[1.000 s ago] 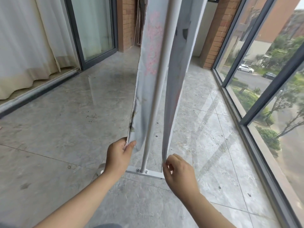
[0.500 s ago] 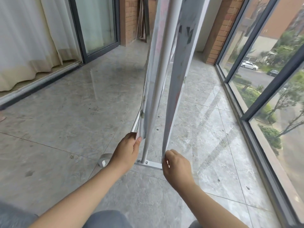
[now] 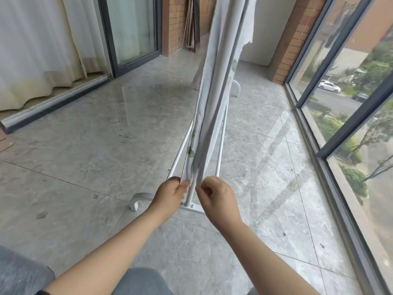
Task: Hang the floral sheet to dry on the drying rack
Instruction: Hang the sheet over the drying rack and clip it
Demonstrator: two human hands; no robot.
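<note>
Two pale, taut folds of floral sheet [image 3: 202,116]

Matt cloth sheet [image 3: 204,107] on a smooth painted-metal rack [image 3: 179,154]; glossy marbled floor tiles [image 3: 85,145].

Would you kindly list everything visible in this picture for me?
sheet: one, pale floral, draped over the rack
rack: one, white, standing mid-floor
floor: one, grey tiles, throughout
curtain: one, cream, far left
door: one, dark-framed glass, left rear
brick walls: two, red-brown, rear
boards: a few, dark, leaning in the rear corner
windows: several, dark-framed, along the right
cars: two, white and dark, on the street outside
left hand: one, pinches the sheet's lower left edge
right hand: one, pinches the sheet's lower right edge
</note>
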